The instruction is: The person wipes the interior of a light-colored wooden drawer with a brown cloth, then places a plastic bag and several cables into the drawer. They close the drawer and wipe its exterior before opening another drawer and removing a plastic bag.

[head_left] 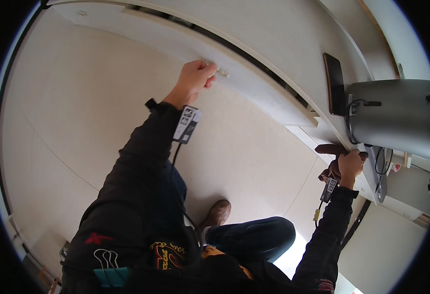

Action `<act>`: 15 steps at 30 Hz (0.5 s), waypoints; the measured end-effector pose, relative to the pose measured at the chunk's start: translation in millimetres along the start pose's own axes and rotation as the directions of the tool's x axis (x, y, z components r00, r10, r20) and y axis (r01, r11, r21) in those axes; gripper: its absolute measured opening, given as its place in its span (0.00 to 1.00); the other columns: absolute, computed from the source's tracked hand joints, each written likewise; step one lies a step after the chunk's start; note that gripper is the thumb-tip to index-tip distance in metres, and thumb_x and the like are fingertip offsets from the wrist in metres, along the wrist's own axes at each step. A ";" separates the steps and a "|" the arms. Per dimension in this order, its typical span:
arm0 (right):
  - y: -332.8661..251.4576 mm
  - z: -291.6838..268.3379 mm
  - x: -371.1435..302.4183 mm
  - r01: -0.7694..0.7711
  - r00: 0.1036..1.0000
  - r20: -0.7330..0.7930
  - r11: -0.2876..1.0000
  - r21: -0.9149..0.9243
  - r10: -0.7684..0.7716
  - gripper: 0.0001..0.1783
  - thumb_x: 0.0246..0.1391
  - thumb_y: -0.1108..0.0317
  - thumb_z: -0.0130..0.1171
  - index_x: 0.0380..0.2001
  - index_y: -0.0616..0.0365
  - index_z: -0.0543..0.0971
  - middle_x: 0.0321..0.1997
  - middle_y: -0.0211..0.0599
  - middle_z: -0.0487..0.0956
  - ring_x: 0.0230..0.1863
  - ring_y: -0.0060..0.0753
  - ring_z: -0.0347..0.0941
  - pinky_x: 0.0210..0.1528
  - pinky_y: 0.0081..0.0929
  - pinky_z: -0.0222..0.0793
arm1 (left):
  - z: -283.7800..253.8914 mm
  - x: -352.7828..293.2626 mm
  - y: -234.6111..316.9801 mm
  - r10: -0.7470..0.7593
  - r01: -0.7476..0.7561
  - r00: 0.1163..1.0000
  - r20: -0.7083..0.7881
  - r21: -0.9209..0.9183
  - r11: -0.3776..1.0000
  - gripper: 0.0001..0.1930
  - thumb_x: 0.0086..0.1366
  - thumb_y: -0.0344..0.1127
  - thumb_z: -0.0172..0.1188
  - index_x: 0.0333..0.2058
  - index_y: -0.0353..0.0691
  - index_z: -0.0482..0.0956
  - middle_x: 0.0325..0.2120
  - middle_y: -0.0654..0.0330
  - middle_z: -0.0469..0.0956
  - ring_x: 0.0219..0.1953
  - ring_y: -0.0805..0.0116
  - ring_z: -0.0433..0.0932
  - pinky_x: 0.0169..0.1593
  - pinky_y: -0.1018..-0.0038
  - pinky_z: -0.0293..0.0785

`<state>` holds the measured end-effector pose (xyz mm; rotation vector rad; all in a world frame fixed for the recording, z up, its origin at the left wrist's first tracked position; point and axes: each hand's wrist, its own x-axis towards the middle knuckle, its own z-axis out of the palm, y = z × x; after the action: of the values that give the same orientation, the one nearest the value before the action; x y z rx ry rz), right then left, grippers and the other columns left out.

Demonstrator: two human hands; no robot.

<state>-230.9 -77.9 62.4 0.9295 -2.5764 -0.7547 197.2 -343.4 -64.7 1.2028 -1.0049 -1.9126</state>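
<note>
At the upper middle, my left hand (pixel 195 78) is closed around the small light handle (pixel 222 73) of a white drawer (pixel 259 100). The drawer is partly pulled out, and a dark gap shows between its front and the desktop; its contents are too dark to make out. Over on the right, my right hand (pixel 351 165) grips a bunched dark brown cloth (pixel 328 149) beside the desk edge. Part of the cloth hangs below my fingers.
On the white desktop (pixel 274 36) lie a dark phone (pixel 334 83) and, to its right, a large grey metal bin-shaped container (pixel 394 115) with a black cable. A flat grey device (pixel 381 183) sits beyond my right hand. My shoe (pixel 218 213) rests on the pale floor (pixel 254 166).
</note>
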 end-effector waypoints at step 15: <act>21.4 22.9 -14.5 0.032 0.997 -0.081 0.985 0.169 -0.018 0.25 0.48 0.57 0.60 0.44 0.62 0.68 0.35 0.56 0.80 0.38 0.60 0.79 0.41 0.49 0.76 | -32.7 -144.6 6.5 -0.269 0.254 0.960 -0.073 0.627 0.737 0.13 0.66 0.36 0.56 0.28 0.30 0.75 0.19 0.59 0.73 0.18 0.71 0.76 0.21 0.77 0.74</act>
<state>-240.9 -45.8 54.4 1.0218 -2.5949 -0.4991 280.7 -234.7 -7.7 1.7823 -1.6537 -1.8438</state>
